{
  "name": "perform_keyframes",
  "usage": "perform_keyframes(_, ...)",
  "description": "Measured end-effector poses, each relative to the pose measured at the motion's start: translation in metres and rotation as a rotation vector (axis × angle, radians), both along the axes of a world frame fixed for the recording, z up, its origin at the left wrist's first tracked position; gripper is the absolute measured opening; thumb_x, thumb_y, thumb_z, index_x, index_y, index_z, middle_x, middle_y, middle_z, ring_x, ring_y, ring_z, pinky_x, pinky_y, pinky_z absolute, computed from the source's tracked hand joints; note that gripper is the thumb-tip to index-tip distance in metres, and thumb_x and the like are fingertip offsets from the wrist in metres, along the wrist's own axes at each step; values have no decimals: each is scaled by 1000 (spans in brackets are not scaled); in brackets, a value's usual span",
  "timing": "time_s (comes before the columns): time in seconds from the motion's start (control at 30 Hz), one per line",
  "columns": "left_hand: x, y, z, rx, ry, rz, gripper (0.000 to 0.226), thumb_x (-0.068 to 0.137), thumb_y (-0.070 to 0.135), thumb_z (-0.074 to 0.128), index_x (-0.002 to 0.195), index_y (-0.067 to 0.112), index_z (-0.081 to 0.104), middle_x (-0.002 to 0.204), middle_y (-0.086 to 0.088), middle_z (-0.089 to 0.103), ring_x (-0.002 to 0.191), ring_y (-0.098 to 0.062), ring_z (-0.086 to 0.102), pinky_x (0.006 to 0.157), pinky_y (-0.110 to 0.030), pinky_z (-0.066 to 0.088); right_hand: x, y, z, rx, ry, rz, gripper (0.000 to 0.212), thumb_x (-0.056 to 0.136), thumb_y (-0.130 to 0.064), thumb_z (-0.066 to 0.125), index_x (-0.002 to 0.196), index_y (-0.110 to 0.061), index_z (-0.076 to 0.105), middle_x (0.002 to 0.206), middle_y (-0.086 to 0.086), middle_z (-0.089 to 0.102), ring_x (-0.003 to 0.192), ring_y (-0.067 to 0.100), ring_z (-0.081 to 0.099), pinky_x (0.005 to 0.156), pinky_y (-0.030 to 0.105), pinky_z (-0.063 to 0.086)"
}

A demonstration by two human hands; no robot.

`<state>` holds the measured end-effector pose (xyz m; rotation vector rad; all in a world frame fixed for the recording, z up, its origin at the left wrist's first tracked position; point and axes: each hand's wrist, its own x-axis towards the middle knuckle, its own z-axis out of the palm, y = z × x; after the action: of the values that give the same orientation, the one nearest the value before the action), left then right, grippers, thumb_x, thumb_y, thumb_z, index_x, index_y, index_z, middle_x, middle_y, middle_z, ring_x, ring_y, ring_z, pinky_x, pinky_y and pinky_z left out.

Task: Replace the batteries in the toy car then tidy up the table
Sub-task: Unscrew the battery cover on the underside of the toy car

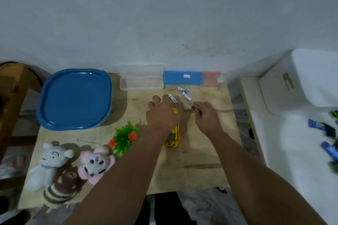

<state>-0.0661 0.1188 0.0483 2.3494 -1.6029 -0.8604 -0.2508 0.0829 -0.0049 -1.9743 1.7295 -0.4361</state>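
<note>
A yellow toy car (172,138) lies on the wooden table (201,151), mostly hidden under my left wrist. My left hand (162,113) hovers over the car's front end with fingers spread; a small yellow piece (175,110) shows at its right edge. My right hand (207,117) is closed on a small screwdriver (190,105) whose tip points up and left. Three white batteries lie just beyond my hands: one (173,98) at my left fingertips, one (187,96) near the screwdriver tip, one (182,89) farther back.
An open clear plastic case (141,82) and a blue case (182,77) stand at the table's back edge. A large blue tray (75,98) fills the back left. Three plush toys (73,168) and a fake plant (124,138) sit front left. A white surface with a bin (301,82) is at right.
</note>
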Motion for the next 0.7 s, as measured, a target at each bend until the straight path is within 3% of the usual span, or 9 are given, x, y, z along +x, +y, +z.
perform_keyframes(0.2, -19, 12, -19, 184, 6, 4, 96, 82, 75, 60, 154, 21, 26, 148, -12, 30, 133, -38, 38, 95, -50, 46, 1, 22, -15, 36, 79, -21, 28, 92, -15, 57, 117, -21, 68, 112, 2, 62, 107, 26, 59, 86, 44, 52)
perform_keyframes(0.37, -23, 14, -34, 282, -17, -1, 102, 83, 62, 73, 158, 23, 16, 151, -14, 27, 132, -38, 42, 91, -47, 49, 10, 20, -28, 30, 155, -25, 27, 93, -23, 60, 119, -20, 67, 112, 5, 61, 108, 30, 56, 83, 43, 51)
perform_keyframes(0.53, -24, 15, -37, 254, -26, 10, 99, 86, 56, 72, 160, 25, 13, 147, -15, 31, 128, -39, 44, 87, -48, 50, 10, 16, -31, 24, 185, 0, 31, 92, -30, 61, 121, -21, 64, 114, 5, 59, 107, 30, 57, 82, 42, 52)
perform_keyframes(0.7, -9, 24, -17, 153, 85, 37, 104, 86, 52, 71, 164, 27, 7, 149, -16, 32, 132, -41, 43, 98, -51, 48, 6, 20, -16, 58, 228, 4, 36, 95, -40, 56, 125, -23, 59, 123, 4, 57, 114, 29, 56, 84, 40, 49)
